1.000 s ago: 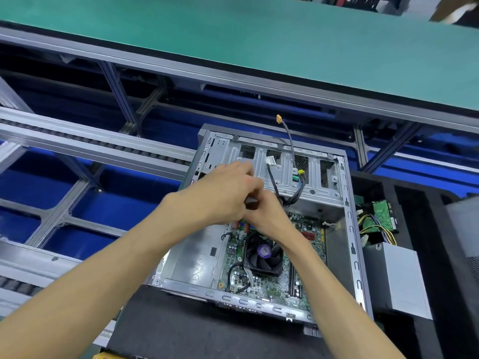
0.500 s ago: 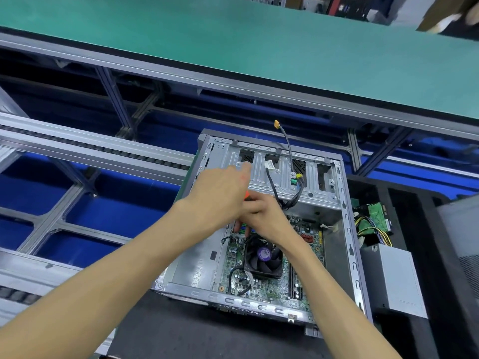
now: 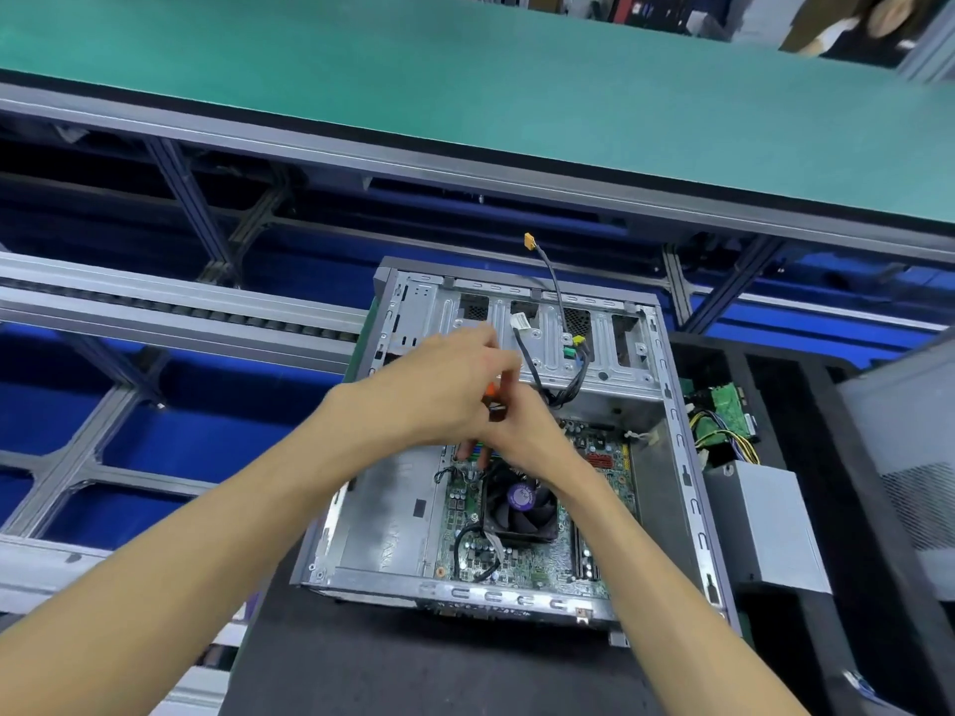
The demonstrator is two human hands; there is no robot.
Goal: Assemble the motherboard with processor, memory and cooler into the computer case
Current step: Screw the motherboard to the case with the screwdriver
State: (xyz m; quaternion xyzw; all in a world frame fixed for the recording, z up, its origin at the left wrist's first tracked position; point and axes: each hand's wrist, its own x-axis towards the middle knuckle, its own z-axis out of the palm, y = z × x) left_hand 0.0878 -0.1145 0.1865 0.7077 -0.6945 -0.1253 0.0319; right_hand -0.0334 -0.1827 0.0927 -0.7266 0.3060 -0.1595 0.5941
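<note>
L hand (image 3: 439, 392) now sits a bit higher over the computer case (image 3: 687, 478) than 1 s ago, fingers spread further toward the drive-bay wall; fingertips blurred. R hand (image 3: 522, 431) stays tucked under it but more of the orange-and-black tool (image 3: 493, 403) shows between the two hands; earlier only a dark bit was visible. R fingertips now reach down onto the motherboard (image 3: 542, 565) just above the cooler fan (image 3: 519, 509). Grip unclear.

Mobo (image 3: 522, 555) w/ cooler (image 3: 519, 509) sits in case (image 3: 687, 488); PSU (image 3: 765, 529) just right of case.
</note>
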